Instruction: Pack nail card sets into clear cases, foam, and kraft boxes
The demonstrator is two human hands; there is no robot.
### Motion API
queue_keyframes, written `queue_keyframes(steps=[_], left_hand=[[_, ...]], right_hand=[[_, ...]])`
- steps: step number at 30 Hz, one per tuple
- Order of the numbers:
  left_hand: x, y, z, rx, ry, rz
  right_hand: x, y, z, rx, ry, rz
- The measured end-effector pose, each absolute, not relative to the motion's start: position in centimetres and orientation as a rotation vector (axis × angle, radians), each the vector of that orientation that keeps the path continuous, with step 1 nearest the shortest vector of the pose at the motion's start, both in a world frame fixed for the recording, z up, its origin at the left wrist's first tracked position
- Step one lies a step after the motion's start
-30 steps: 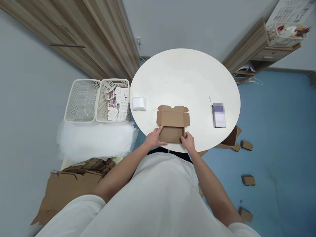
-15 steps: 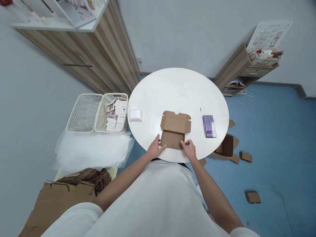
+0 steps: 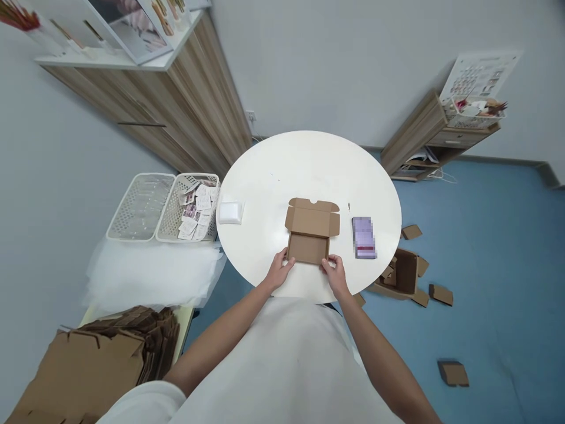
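A small brown cardboard mailer box [image 3: 308, 248] sits near the front edge of the round white table [image 3: 309, 162]. Its lid [image 3: 311, 222] stands open towards the back, side flaps spread, and nothing shows inside. My left hand [image 3: 279, 271] grips the front left corner, thumb at the front wall and fingers along the side. At the front right corner, my right hand [image 3: 335, 274] has the box pinched between thumb and fingers. To the right lies a purple item [image 3: 364, 237], blurred by pixels; a small white stack [image 3: 230, 212] rests on the left.
Left of the table are a basket of cards [image 3: 194, 212], a basket of clear items [image 3: 141, 206], white translucent sheets [image 3: 154, 271] and a pile of flattened cardboard [image 3: 88, 365]. A larger carton [image 3: 405, 274] and cardboard pieces [image 3: 454, 373] lie on the blue floor.
My left hand has closed in on the box's front left corner. My right hand keeps its corner, its fingers now further round the side. The whole view has shifted slightly.
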State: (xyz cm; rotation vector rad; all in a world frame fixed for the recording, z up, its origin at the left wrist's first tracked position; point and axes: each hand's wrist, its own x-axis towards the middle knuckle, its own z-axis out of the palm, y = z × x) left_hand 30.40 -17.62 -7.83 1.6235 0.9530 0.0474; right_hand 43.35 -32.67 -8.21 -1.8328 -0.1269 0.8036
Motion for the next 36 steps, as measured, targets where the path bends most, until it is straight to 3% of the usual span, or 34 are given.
queue_keyframes(steps=[17, 24, 28, 36], left_hand=[[31.9, -18.8, -7.7, 1.457, 1.035, 0.054], [30.1, -18.2, -7.2, 1.41, 1.051, 0.074], [27.8, -14.6, -6.6, 1.472, 1.16, 0.15], [23.5, -1.7, -6.1, 1.613, 1.394, 0.261]], right_hand=[[44.1, -33.4, -8.3, -1.804, -0.004, 0.865], [42.7, -34.7, -6.7, -1.911, -0.101, 0.596], [41.3, -32.5, -5.3, -1.907, -0.252, 0.487], [35.8, -17.5, -5.3, -1.875, -0.406, 0.895]])
